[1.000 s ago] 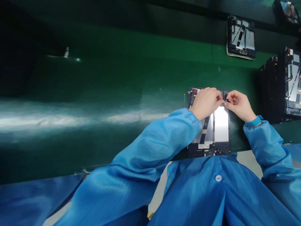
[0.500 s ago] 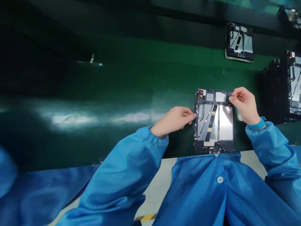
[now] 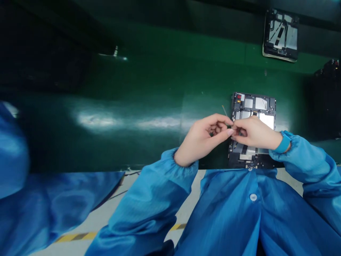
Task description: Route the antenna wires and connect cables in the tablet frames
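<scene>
In front of my body lies an opened tablet [image 3: 268, 121] with silver panels, dark flat cables and a black frame. Over its left edge, the fingertips of my two hands meet. My left hand [image 3: 205, 138] pinches a thin wire [image 3: 225, 111], whose loose end pokes up and leftward past the fingers. My right hand [image 3: 255, 133], with a blue band at the wrist, is pinched at the same spot and covers the tablet's middle. The wire's lower part is hidden by the fingers.
Another opened tablet [image 3: 282, 35] sits on a pale layer at the back right of the green table [image 3: 149, 85]. A dark stack [image 3: 326, 103] stands at the right edge. At the lower left, another person's blue sleeve [image 3: 12, 153] shows beside the table edge.
My right hand has left the tablet's upper right corner and come left to meet my left hand. The wire's end now points up. The whole view has shifted somewhat.
</scene>
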The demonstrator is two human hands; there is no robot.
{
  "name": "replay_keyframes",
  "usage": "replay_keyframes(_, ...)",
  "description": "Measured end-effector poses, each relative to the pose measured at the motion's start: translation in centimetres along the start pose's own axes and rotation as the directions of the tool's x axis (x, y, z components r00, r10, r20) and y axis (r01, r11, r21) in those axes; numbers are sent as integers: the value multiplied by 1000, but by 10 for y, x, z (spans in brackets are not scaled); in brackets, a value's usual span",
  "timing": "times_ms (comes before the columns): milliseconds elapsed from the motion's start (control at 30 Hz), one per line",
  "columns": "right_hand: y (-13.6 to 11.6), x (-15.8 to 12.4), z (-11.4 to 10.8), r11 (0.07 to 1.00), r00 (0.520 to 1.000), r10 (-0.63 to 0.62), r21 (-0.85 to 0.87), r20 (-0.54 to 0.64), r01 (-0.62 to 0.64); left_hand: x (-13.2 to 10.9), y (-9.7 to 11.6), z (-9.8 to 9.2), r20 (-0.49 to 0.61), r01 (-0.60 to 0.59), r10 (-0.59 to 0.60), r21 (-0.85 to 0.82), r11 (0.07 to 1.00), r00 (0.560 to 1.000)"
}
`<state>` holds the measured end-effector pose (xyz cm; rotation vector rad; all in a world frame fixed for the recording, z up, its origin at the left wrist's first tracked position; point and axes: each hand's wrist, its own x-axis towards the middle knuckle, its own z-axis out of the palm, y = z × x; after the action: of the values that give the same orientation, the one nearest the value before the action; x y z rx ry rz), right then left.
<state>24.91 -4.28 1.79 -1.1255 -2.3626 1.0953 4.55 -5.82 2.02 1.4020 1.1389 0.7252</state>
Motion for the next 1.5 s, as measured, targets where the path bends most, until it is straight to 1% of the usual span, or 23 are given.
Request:
replay_keyframes(67,5,-5,-7,998,997,-53,36,52,51,-3,-8,3,17,36,-35,-61,997,999)
replay_keyframes(133,10,-6,-12,995,992,-92,33,81,89,-6,-18,8,63,88,-82,-100,991,995)
replay_keyframes(200,13,-4,-13,991,989,-127,-19,71,129,-7,-27,12,103,133,-122,-105,986,987)
replay_keyframes(300,18,4,-10,978,985,-172,-117,29,174,-7,-36,18,111,157,-146,-98,983,983)
replay_keyframes(467,30,11,-5,972,985,-168,-173,-37,159,-5,-35,23,82,161,-151,-121,980,985)
replay_keyframes(567,35,11,-4,976,983,-165,-155,-74,152,-2,-32,25,68,232,-224,-166,958,972)
replay_keyframes(633,38,11,-4,978,981,-174,-126,-80,163,1,-31,26,62,290,-284,-210,934,957)
replay_keyframes(700,40,12,-3,979,980,-183,-101,-77,175,5,-31,26,57,322,-318,-248,914,946)
replay_keyframes(800,42,13,-2,980,978,-191,-79,-80,184,12,-33,25,42,289,-289,-267,919,957)
replay_keyframes(933,43,15,1,979,977,-189,-89,-93,181,18,-36,22,-28,187,-196,-196,963,980)
replay_keyframes(1033,44,15,3,981,979,-179,-98,-101,169,19,-37,20,-12,185,-189,-154,971,982)
replay_keyframes(1167,44,16,5,983,980,-172,-89,-104,163,19,-37,19,31,190,-188,-163,968,982)
replay_keyframes(1333,46,19,-1,976,972,-204,-98,-112,194,21,-37,22,5,178,-179,-136,974,984)
replay_keyframes(1400,47,23,-6,975,971,-203,-121,-130,188,25,-37,23,-13,161,-163,-100,982,987)
replay_keyframes(1500,51,29,-13,979,974,-160,-156,-158,135,36,-38,21,-38,124,-123,37,992,992)
